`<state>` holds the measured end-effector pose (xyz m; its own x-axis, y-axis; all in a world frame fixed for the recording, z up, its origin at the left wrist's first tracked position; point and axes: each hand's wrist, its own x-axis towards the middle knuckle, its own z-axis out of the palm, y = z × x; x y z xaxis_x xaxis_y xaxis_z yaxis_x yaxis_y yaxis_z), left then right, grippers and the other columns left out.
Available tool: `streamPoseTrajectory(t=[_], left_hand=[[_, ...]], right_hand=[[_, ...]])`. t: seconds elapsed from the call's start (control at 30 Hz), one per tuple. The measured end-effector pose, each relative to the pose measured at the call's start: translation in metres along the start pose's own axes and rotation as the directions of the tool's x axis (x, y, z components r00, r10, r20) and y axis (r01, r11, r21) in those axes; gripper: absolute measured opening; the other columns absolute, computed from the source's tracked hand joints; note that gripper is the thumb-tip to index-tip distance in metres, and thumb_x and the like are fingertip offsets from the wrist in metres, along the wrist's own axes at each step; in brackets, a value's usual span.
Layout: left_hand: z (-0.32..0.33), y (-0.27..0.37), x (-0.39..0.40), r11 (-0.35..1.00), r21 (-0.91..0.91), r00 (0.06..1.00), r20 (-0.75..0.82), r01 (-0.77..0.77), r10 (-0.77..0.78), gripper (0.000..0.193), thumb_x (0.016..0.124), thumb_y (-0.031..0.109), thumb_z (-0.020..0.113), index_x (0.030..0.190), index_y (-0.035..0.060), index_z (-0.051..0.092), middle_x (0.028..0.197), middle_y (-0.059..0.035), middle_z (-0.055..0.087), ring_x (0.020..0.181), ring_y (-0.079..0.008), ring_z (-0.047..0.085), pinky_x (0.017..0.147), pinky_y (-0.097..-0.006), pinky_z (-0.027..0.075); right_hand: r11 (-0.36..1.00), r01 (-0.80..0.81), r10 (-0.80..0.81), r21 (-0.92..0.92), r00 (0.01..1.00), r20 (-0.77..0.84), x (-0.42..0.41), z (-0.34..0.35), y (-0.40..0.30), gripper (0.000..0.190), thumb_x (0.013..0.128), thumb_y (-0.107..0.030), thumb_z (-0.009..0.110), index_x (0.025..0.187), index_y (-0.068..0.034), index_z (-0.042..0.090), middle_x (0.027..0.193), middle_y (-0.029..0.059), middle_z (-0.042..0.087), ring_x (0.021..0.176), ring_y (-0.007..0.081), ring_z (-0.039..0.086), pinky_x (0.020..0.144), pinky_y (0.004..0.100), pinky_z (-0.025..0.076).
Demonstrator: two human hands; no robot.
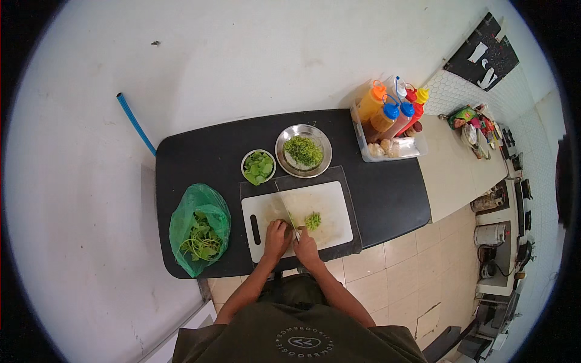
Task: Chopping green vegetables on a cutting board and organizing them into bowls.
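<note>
On a black table lies a white cutting board over a dark cloth. My right hand grips the handle of a kitchen knife, its blade angled away from me across the board. Close at its left, my left hand rests on the board with bent fingers beside the blade; whatever lies under them is hidden. A small pile of chopped greens sits to the right of the knife. Beyond the board stand a steel bowl with chopped greens and a smaller bowl of whole green leaves.
A green plastic bag of leafy stems lies open at the left on the black table. A clear plastic bin of squeeze bottles stands at the back right. Behind the table is a white wall, with a blue pipe at the left.
</note>
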<state>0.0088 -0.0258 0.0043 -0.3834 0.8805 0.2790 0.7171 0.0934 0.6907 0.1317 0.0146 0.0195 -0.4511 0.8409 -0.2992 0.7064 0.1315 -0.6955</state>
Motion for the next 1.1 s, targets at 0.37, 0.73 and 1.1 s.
streamPoseTrajectory(t=[0.37, 0.73, 1.1], left_hand=[[0.012, -0.003, 0.007, 0.974, -0.107, 0.978, -0.029, 0.201, -0.205, 0.011, 0.077, 0.002, 0.064, 0.088, -0.0007, 0.062, 0.087, -0.0171, 0.056, 0.087, -0.0371, 0.054, 0.078, -0.0456, 0.044], [0.004, 0.001, 0.011, 0.985, -0.038, 0.986, 0.012, 0.169, -0.169, 0.011, 0.074, -0.001, 0.067, 0.084, -0.0013, 0.064, 0.086, -0.016, 0.058, 0.087, -0.0351, 0.055, 0.077, -0.0435, 0.046], [0.003, -0.005, 0.015, 0.992, -0.012, 0.991, 0.052, 0.122, -0.121, 0.01, 0.074, 0.001, 0.068, 0.083, -0.0001, 0.065, 0.086, -0.0131, 0.06, 0.086, -0.0328, 0.055, 0.076, -0.0416, 0.048]], right_hand=[[1.0, 0.01, -0.01, 0.009, 1.0, -0.001, 0.003, -0.006, -0.001, 0.037, 0.083, -0.01, 0.062, 0.114, -0.003, 0.042, 0.083, 0.0314, 0.061, 0.082, 0.0509, 0.06, 0.073, 0.0562, 0.048], [0.999, -0.049, 0.047, 0.021, 0.995, 0.085, 0.001, -0.022, -0.009, 0.041, 0.091, -0.033, 0.06, 0.094, 0.007, 0.051, 0.081, 0.0345, 0.06, 0.083, 0.052, 0.06, 0.071, 0.0536, 0.048], [0.999, -0.049, 0.049, 0.007, 0.995, 0.082, -0.016, -0.028, -0.015, 0.04, 0.093, -0.032, 0.056, 0.095, 0.008, 0.051, 0.078, 0.0373, 0.058, 0.08, 0.0536, 0.059, 0.068, 0.0557, 0.047]])
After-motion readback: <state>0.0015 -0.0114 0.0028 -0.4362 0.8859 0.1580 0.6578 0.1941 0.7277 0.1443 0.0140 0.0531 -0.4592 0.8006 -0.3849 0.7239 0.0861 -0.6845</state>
